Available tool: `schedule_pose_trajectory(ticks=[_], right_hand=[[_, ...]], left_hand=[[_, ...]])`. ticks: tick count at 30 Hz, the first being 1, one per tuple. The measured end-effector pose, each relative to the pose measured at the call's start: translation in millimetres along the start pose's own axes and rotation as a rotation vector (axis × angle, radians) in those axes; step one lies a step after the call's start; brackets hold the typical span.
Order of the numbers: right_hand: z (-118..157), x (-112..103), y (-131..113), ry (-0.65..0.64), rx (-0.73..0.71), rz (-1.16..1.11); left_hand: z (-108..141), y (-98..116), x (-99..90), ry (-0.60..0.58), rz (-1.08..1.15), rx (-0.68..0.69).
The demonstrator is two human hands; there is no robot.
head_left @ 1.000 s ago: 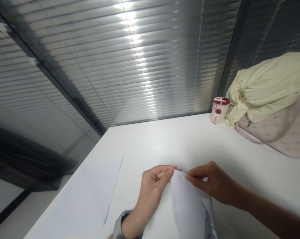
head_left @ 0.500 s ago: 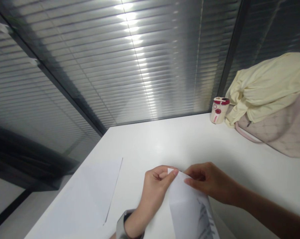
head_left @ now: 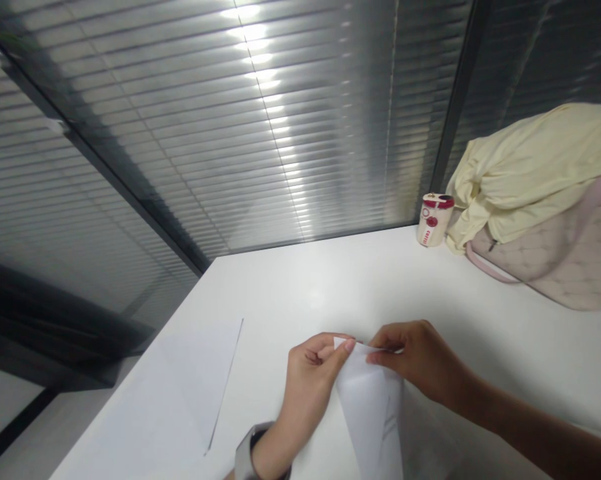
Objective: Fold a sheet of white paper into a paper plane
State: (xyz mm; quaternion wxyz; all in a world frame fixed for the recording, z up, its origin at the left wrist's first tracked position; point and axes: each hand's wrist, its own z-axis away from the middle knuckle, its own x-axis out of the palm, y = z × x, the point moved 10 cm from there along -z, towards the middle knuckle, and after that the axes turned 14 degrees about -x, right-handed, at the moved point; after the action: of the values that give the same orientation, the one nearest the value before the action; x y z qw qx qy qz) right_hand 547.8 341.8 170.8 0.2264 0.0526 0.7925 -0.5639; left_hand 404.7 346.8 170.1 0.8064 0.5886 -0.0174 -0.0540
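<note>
The left hand [head_left: 310,387] and the right hand [head_left: 420,360] are both closed on the upper edge of a white paper sheet [head_left: 368,407], each in a pinch between thumb and fingers; neither hand is open. The two pinches are placed just apart, above the near part of the bench [head_left: 330,287]. The sheet is raised at the pinched edge and falls in a curved, tented form toward the near side of the bench. Its lower part is cut off by the bottom of the view, and faint dark print is visible on it. A doubled flap appears near the left thumb, but the number of layers cannot be determined.

For a pinch of this kind, the paper should be held on the finger pads rather than the nails, and both hands should be kept level so that the edge is not buckled or torn.

A wristwatch [head_left: 248,453] is worn on the left wrist. A second pale sheet [head_left: 195,380] is laid flat on the bench to the left of the left hand. At the far right of the bench, a white and red flask [head_left: 433,220] stands upright beside a pale yellow garment [head_left: 525,173] bundled on a quilted pink handbag [head_left: 555,267]. Slatted blinds [head_left: 180,133] extend behind the bench.
</note>
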Motion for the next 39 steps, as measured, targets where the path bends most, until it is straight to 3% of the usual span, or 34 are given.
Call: schedule_pose_trajectory(ticks=[11,19,39], right_hand=[[1,-3,5,0.037,0.024,-0.022],[1,-2,0,-0.072,-0.002,-0.003],[0,-8,6,0.061,0.018,-0.067]], left_hand=[[-4,0,-0.4,0.006,0.032,-0.01],[-6,-2,-1.2,-0.008,0.088,-0.016],[-10,-1,-2.2,-0.046,0.103,0.02]])
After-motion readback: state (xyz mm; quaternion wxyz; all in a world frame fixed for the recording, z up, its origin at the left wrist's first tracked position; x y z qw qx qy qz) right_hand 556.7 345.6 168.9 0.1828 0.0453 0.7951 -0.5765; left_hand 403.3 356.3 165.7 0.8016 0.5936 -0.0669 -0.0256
